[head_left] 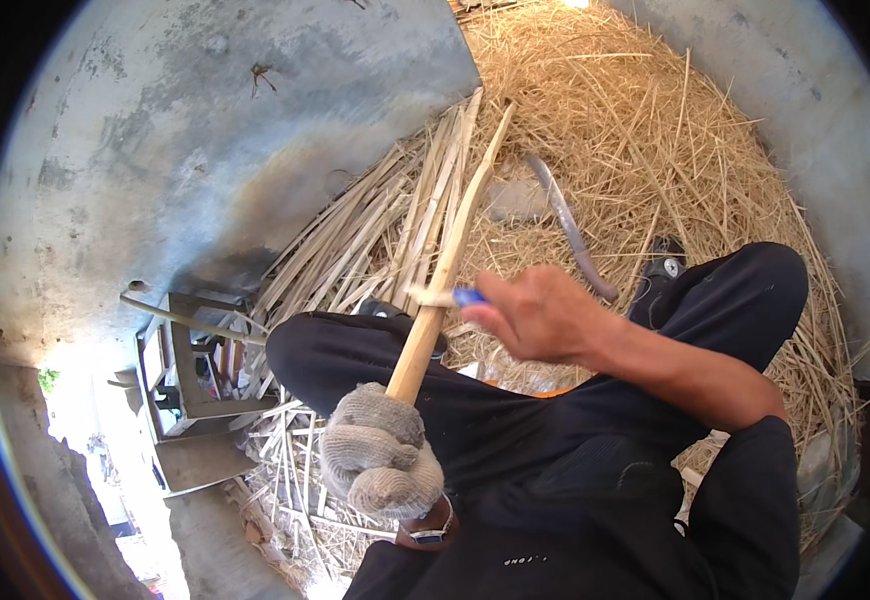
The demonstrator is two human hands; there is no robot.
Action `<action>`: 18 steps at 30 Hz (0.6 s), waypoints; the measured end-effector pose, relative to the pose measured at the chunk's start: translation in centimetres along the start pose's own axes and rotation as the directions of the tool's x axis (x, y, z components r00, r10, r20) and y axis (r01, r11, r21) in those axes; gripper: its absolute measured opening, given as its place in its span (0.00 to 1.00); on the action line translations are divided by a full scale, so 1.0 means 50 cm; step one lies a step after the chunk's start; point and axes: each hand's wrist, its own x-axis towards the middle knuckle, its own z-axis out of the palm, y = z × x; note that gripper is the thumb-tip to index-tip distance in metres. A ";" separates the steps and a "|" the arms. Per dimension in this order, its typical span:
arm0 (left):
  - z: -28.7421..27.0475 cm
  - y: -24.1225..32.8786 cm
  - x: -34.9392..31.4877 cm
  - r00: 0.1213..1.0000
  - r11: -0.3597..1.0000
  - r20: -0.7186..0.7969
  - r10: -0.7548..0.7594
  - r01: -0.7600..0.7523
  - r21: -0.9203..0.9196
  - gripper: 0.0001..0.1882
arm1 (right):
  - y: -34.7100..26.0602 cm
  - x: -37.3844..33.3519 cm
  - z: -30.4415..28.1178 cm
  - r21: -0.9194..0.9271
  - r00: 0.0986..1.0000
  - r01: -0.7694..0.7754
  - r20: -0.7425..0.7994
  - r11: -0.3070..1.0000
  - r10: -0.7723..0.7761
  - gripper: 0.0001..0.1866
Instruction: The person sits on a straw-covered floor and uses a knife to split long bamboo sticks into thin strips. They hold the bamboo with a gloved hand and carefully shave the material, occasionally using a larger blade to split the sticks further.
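Our gloved left grip (380, 455) clasps the wooden stick (446, 268) by its lower end, between our knees; our bare right grip (530, 312) holds a blue-handled tool (469, 297) across it. Beyond, a curved blade (564, 218) lies on straw (645, 120).

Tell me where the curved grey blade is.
In the head view, the curved grey blade lies on straw, right of the wooden stick and just beyond the bare right hand.
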 end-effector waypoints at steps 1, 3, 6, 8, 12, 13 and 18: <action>-0.003 0.004 -0.002 0.997 0.996 0.053 0.062 -0.059 -0.067 0.29 | 0.015 -0.003 0.004 -0.026 1.000 0.008 -0.022 1.000 -0.009 0.22; -0.010 0.004 0.002 0.966 0.963 0.131 0.224 -0.199 -0.179 0.26 | 0.075 0.020 0.009 -0.275 0.993 -0.022 -0.119 0.961 -0.011 0.22; -0.003 -0.001 0.017 0.920 0.917 0.160 0.358 -0.315 -0.244 0.17 | 0.049 0.025 -0.043 -0.070 0.960 -0.278 0.015 0.958 0.280 0.21; -0.019 0.025 0.011 0.964 0.966 0.059 0.257 -0.255 -0.042 0.16 | -0.051 0.021 -0.063 0.084 0.998 -0.055 0.028 0.995 0.053 0.22; -0.004 0.011 0.002 0.961 0.963 0.086 0.261 -0.265 0.042 0.25 | -0.015 -0.011 -0.004 0.118 0.999 -0.034 0.023 0.993 0.031 0.24; 0.002 0.003 0.002 0.948 0.953 0.108 0.301 -0.302 0.000 0.27 | -0.001 -0.013 0.005 0.059 0.994 -0.112 0.011 0.992 0.112 0.24; -0.024 0.008 0.007 0.922 0.931 0.155 0.355 -0.334 -0.145 0.26 | 0.055 0.029 0.003 -0.011 0.961 -0.273 0.032 0.962 0.273 0.25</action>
